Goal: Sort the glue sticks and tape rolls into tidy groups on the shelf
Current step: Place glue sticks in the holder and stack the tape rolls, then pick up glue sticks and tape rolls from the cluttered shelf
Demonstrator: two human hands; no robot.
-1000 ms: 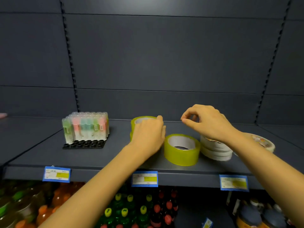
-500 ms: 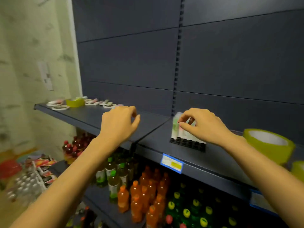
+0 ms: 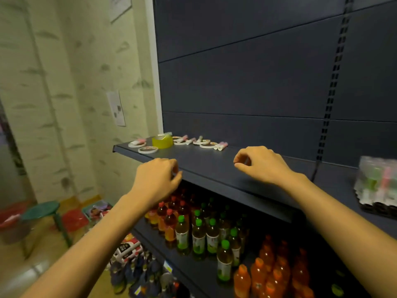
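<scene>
where the papered wall (image 3: 64, 82) meets the floor at far left, i see a green stool (image 3: 40, 208), and past it the dark shelf (image 3: 214, 168) begins. at its far left end lies the unsorted lot: flat white tape rolls (image 3: 137, 144), a thicker yellow tape roll (image 3: 162, 141) among them, and loose glue sticks (image 3: 221, 145) lying on their sides between and beside the rolls. nearer me the left hand (image 3: 158, 180) hovers at the shelf's front edge, fingers loosely curled under, with nothing in it that i can see. the right hand (image 3: 261, 164) hangs over the bare shelf board, thumb and forefinger curved toward each other with a gap between, gripping nothing. at far right a wrapped pack of glue sticks (image 3: 378, 186) stands upright on the shelf, well apart from the loose ones. drink bottles (image 3: 199, 231) fill the shelf below.
</scene>
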